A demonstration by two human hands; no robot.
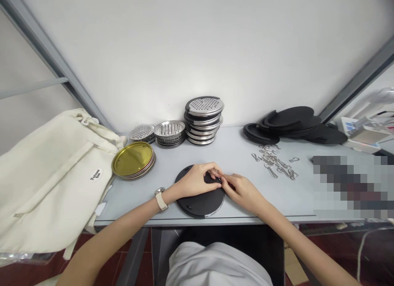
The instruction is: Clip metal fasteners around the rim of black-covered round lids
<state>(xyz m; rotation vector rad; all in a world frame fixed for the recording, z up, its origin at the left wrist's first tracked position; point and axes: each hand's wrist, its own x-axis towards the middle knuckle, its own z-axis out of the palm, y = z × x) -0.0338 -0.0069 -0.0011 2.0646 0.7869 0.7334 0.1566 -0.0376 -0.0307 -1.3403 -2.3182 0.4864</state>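
A black round disc (201, 204) with small slots and a shiny rim part lies flat near the table's front edge. My left hand (197, 180), with a watch at its wrist, lies over it, fingers curled at its right edge and thumb on its top. My right hand (243, 191) meets it there, finger and thumb pinched at a small shiny piece (220, 179), mostly hidden by the fingertips. Loose metal clips (278, 163) lie scattered to the right of my hands.
Behind stand a stack of grater discs with black rims (205, 122), plain metal grater discs (169, 132) and gold-coloured lids (132, 159). More black discs (291, 117) are piled at the back right. A cream bag (55, 175) leans at the left.
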